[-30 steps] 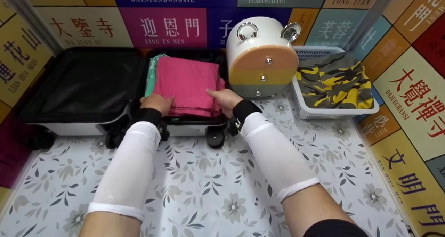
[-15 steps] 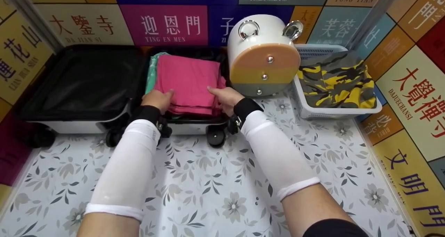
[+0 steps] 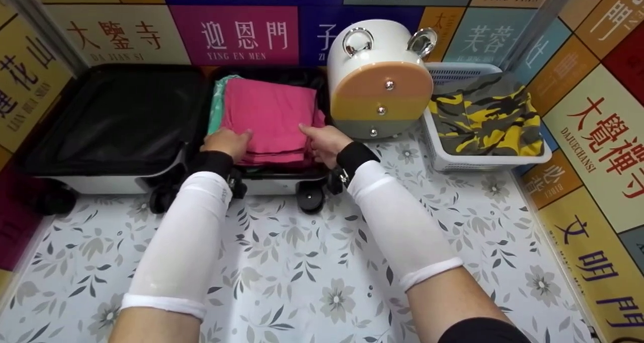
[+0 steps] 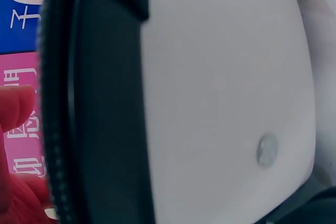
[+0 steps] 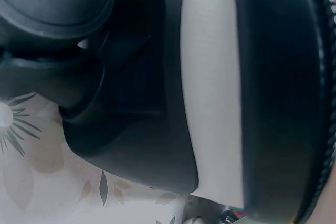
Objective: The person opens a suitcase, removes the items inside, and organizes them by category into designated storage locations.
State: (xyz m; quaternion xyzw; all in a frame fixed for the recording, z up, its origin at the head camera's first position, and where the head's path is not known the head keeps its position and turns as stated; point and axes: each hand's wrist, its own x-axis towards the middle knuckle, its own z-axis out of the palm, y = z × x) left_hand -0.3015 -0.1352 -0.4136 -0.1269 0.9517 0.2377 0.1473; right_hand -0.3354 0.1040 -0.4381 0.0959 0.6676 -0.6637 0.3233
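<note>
A folded pink garment (image 3: 269,116) lies in the right half of an open suitcase, on top of a green dotted cloth (image 3: 217,106). At its near left corner my left hand (image 3: 224,144) grips the edge, thumb on top. My right hand (image 3: 329,144) holds the near right edge in the same way; the fingertips under the cloth are hidden. Part of the left hand (image 4: 16,108) shows in the left wrist view beside the suitcase wall (image 4: 226,87). The suitcase side (image 5: 215,87) and a wheel (image 5: 52,3) fill the right wrist view.
The suitcase's other half (image 3: 115,121), with a black lining, lies at the left. A white bear-eared drawer box (image 3: 380,46) stands right of the suitcase. Beyond it sits a white basket (image 3: 483,163) with camouflage clothing (image 3: 490,119). Patterned walls enclose the floral surface (image 3: 302,272).
Both hands stay at the edges of the pink garment, with only slight shifts. The head view moves a little; the garment keeps its place.
</note>
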